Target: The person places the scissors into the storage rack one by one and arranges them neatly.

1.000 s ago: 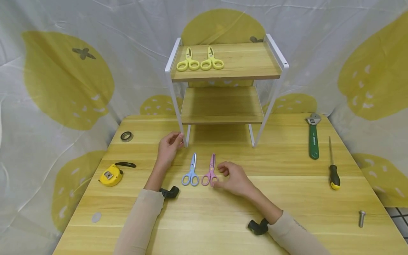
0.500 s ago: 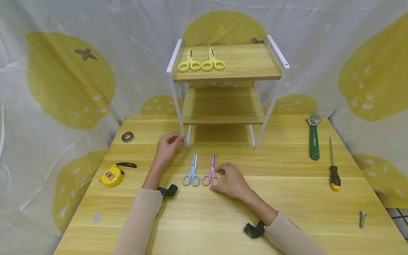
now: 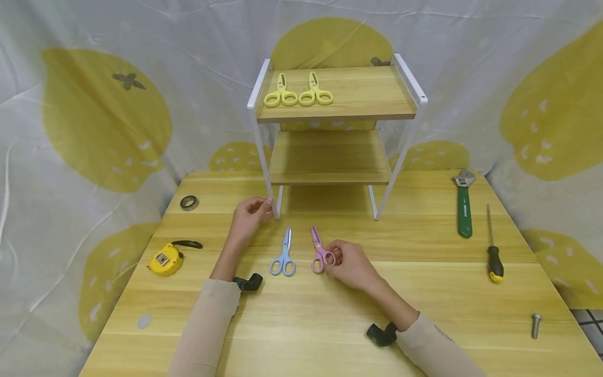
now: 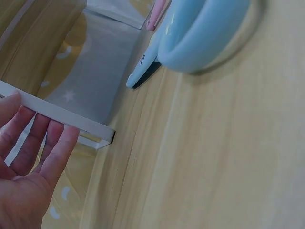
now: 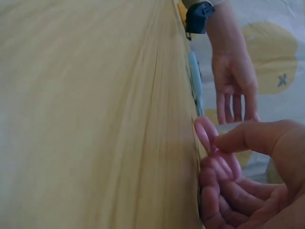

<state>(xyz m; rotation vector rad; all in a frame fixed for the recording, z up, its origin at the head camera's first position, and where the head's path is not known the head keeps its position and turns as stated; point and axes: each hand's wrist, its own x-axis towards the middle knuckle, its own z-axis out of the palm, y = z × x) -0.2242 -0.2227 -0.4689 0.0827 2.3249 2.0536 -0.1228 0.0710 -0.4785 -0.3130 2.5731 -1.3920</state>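
The right hand (image 3: pixel 350 264) pinches one handle loop of the pink scissors (image 3: pixel 317 242) between thumb and fingers. In the right wrist view the pink loops (image 5: pixel 207 134) stand tilted off the tabletop at the fingertips. My left hand (image 3: pixel 247 219) holds the front left leg of the two-tier shelf (image 3: pixel 330 117), thumb on one side and fingers on the other, as the left wrist view shows at the white leg (image 4: pixel 62 113). Blue scissors (image 3: pixel 285 254) lie flat between the hands, blades toward the shelf. On the top board are two yellow scissors (image 3: pixel 281 93), side by side at the left.
Along the left of the table lie a black ring (image 3: pixel 189 202), a yellow tape measure (image 3: pixel 166 260) and a pale disc (image 3: pixel 143 321). At the right are a green-handled adjustable wrench (image 3: pixel 464 209), a screwdriver (image 3: pixel 493 256) and a bolt (image 3: pixel 535 325). A lemon-print curtain hangs behind.
My right hand has taken hold of the pink scissors, which have shifted right and turned so the tips lean left. My left hand stays at the shelf leg.
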